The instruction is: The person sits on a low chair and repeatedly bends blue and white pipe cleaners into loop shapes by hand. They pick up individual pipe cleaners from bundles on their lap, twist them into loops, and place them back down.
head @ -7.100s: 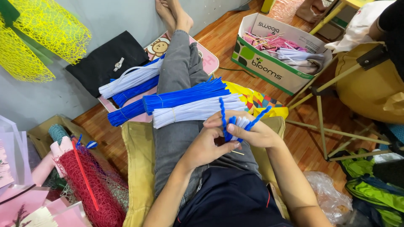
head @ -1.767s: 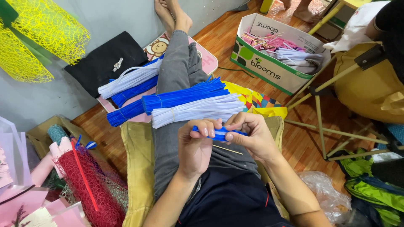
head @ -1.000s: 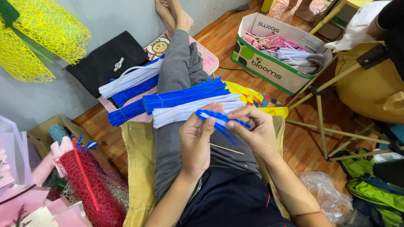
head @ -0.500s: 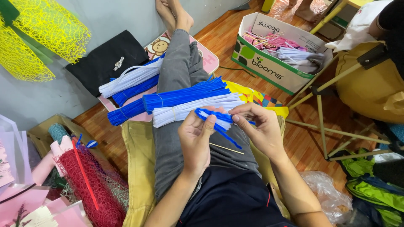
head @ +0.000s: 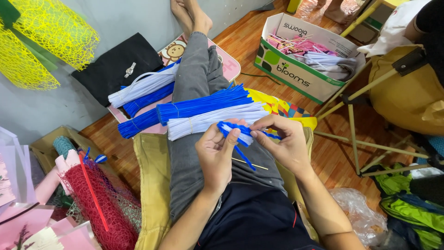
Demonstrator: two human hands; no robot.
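A: Head view, looking straight down the lap. Left hand [head: 216,155] is curled, thumb and fingers pinching a small bunch of blue and white pipe cleaners [head: 237,132] just above the thigh.

B: And the right hand [head: 283,143]?

A: Fingertips pressed together on the same bunch from the right, so the two hands grip it between them. I judge that steadies it for twisting. One blue stem hangs loose below the pinch.

B: The stock?

A: Just beyond the hands, a blue bundle [head: 203,104] and a white bundle [head: 212,121] lie across the grey-trousered legs, probably for easy reach. Further bundles [head: 141,92] rest on a pink board at far left.

B: Anything else?

A: A thin wooden stick [head: 249,163] on the lap, nearer than the hands. Far right, a cardboard box [head: 296,74] with more stems. Near left, red netting [head: 99,213].
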